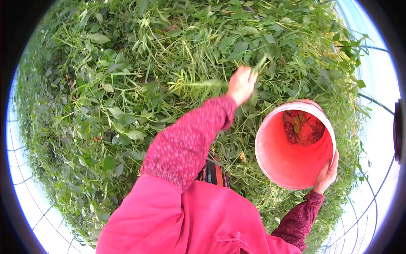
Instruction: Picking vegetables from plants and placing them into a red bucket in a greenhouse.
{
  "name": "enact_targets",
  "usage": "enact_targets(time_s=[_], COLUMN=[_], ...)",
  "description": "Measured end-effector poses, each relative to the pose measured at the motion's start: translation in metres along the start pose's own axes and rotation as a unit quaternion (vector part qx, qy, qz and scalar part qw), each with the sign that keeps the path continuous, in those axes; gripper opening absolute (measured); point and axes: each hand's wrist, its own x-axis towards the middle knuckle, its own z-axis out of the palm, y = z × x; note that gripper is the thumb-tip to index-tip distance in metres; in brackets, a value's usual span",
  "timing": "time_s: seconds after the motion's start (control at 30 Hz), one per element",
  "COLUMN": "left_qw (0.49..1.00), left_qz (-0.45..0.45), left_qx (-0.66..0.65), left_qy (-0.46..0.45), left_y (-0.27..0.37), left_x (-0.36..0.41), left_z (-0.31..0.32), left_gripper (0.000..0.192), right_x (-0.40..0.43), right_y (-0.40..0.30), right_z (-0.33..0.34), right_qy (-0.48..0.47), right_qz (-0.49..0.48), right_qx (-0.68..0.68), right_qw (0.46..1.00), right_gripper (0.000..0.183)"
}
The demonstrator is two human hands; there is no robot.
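My left hand (242, 84) is stretched out over the plants, its fingers closed on green plant stems (261, 63) that are blurred at both sides of the hand. At the right, my right hand (327, 173) grips the lower right rim of a red plastic bucket (295, 158). The bucket is tilted, its mouth facing the camera. Inside at its bottom lie several dark red peppers (290, 130) and a yellowish-green piece (297, 123) that may be a pepper or a leaf.
Dense green leafy plants (127, 119) and long grass (187, 60) surround me. A small red thing (96, 138) shows among the leaves at the left. Pale sheeting with dark lines (377, 127) runs along the right side; similar sheeting (20, 152) curves along the left.
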Motion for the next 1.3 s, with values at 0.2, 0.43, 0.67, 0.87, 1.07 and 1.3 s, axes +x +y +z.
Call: enact_targets(time_s=[0.2, 0.43, 0.67, 0.87, 1.07, 1.3], left_qw=[0.993, 0.968, 0.893, 0.909, 0.665, 0.777], left_qz=[-0.028, -0.134, 0.046, -0.044, -0.444, -0.496], left_qx=[-0.057, -0.110, 0.228, 0.049, -0.534, -0.330], left_qy=[0.104, -0.179, -0.386, -0.411, -0.276, -0.204], left_y=[0.036, -0.030, -0.064, -0.063, -0.102, -0.109], left_x=[0.090, -0.023, -0.086, -0.079, -0.061, -0.051], left_z=[-0.031, 0.013, 0.001, -0.021, -0.075, -0.103], left_gripper=[0.029, 0.019, 0.020, 0.031, 0.024, 0.027], right_x=[-0.014, -0.015, -0.003, 0.002, 0.014, 0.028], right_y=[0.024, 0.027, 0.011, -0.005, -0.010, -0.019], right_z=[-0.004, -0.004, 0.005, 0.011, 0.014, 0.022], right_qy=[0.027, 0.021, 0.008, 0.003, -0.007, -0.026], right_qz=[0.003, 0.041, 0.044, 0.059, 0.070, 0.082], right_qx=[-0.020, -0.010, -0.018, -0.035, -0.069, -0.083], right_qw=[0.999, 0.999, 0.999, 0.998, 0.995, 0.993], right_gripper=[0.039, 0.036, 0.038, 0.036, 0.038, 0.039])
